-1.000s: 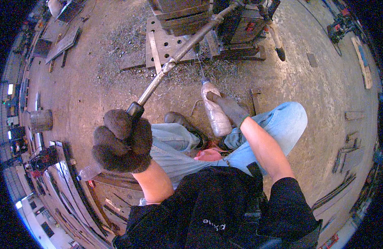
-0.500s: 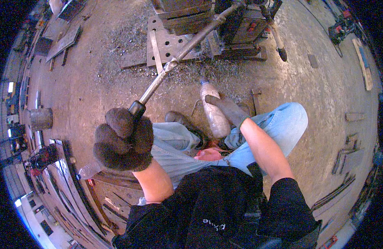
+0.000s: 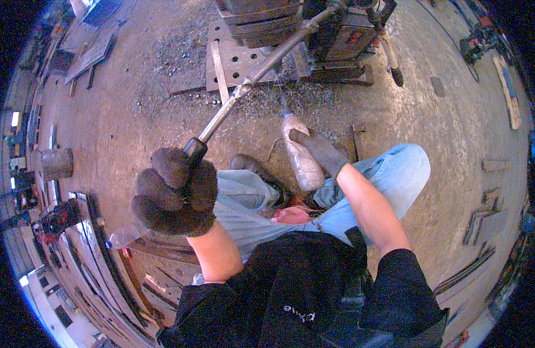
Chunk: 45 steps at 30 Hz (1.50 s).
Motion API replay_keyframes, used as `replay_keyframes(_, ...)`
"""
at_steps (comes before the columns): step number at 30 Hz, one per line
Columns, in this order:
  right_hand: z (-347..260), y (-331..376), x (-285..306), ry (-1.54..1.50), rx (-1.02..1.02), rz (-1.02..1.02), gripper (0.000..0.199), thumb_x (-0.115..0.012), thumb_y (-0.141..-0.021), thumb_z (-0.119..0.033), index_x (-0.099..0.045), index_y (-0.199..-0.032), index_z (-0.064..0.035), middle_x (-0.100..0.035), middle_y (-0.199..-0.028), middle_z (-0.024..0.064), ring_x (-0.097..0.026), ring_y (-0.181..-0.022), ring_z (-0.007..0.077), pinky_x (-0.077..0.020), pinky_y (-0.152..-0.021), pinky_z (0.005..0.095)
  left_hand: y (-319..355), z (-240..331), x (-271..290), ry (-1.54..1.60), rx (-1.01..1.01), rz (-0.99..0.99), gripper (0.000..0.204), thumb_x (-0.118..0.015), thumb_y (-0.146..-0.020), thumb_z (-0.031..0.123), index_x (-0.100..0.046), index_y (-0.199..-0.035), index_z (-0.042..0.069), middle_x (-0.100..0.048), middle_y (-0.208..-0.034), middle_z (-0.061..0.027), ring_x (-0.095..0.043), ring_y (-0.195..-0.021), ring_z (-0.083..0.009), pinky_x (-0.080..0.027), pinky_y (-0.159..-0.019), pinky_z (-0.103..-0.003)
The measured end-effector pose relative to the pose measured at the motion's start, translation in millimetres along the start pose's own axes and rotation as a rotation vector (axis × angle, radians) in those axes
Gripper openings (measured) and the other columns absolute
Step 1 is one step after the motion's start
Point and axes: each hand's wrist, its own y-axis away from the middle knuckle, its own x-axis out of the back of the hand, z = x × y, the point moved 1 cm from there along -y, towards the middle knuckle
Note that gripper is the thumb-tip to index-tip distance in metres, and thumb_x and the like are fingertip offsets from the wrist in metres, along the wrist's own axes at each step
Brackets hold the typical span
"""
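Note:
My left hand [image 3: 176, 194], in a dark knit glove, is wrapped round the black grip [image 3: 195, 148] of a long metal lever [image 3: 267, 65]. The lever slants up and to the right to a dark machine [image 3: 343, 43]. In my right hand [image 3: 322, 152], also gloved, is a cloudy plastic bottle [image 3: 305, 165] with a blue cap. The bottle is tilted, its cap pointing away from me toward the machine's base. A faint thin streak runs from the cap toward the metal shavings [image 3: 314, 98].
A steel plate with round holes [image 3: 218, 64] lies by the machine, a flat strip [image 3: 219, 72] across it. At left are a metal bucket [image 3: 57, 164], a clear bottle [image 3: 124, 236] and long metal bars [image 3: 99, 255]. An angled metal piece [image 3: 359, 142] lies beyond my right knee.
My left hand and the lever's grip have shifted slightly right. The bottle has moved a little right too, and the faint streak now shows at its cap.

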Motion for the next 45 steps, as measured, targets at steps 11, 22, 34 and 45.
replay_keyframes(11, 4.6, -1.7, -4.6, -0.236, 0.092, 0.084, 0.084, -0.069, -0.081, -0.065, -0.061, -0.125, 0.0051, -0.069, -0.111, 0.0176, -0.068, -0.09, 0.0259, -0.0525, -0.083, 0.0376, 2.2, 1.0, -0.8, -0.033, 0.041, 0.017, 0.041, -0.051, -0.098, 0.042, -0.053, -0.073, 0.009, -0.056, -0.093, -0.0155, -0.051, -0.076, -0.0265, -0.046, -0.057, -0.033)
replay_keyframes(22, -19.8, 20.1, -0.9, -0.12, -0.007, 0.014, 0.09, -0.071, -0.079, -0.066, -0.056, -0.131, 0.0053, -0.068, -0.114, 0.0179, -0.068, -0.093, 0.0262, -0.0531, -0.084, 0.0374, 2.1, 23.6, -5.0, -0.71, 0.139, 0.102, 0.042, -0.048, -0.098, 0.039, -0.058, -0.079, 0.004, -0.064, -0.099, -0.0235, -0.061, -0.09, -0.0365, -0.054, -0.066, -0.039)
replay_keyframes(34, 5.2, 1.5, -3.4, -0.186, 0.021, 0.0, 0.08, -0.068, -0.077, -0.072, -0.066, -0.12, -0.0047, -0.071, -0.102, 0.0164, -0.07, -0.09, 0.0291, -0.0551, -0.08, 0.0417, -50.9, 32.0, -104.2, -1.779, 0.249, -0.18, 0.045, -0.074, -0.084, 0.021, -0.063, -0.123, -0.001, -0.069, -0.114, -0.02, -0.07, -0.098, -0.033, -0.056, -0.083, -0.037)
replay_keyframes(45, 21.0, -18.3, -5.2, -0.196, 0.052, -0.035, 0.077, -0.066, -0.079, -0.073, -0.069, -0.117, -0.0055, -0.072, -0.105, 0.016, -0.07, -0.091, 0.0293, -0.0548, -0.08, 0.0411, -38.4, 35.1, -99.6, -1.655, 0.463, -0.222, 0.049, -0.06, -0.086, 0.013, -0.059, -0.132, -0.002, -0.069, -0.115, -0.0138, -0.063, -0.104, -0.0221, -0.047, -0.093, -0.034)
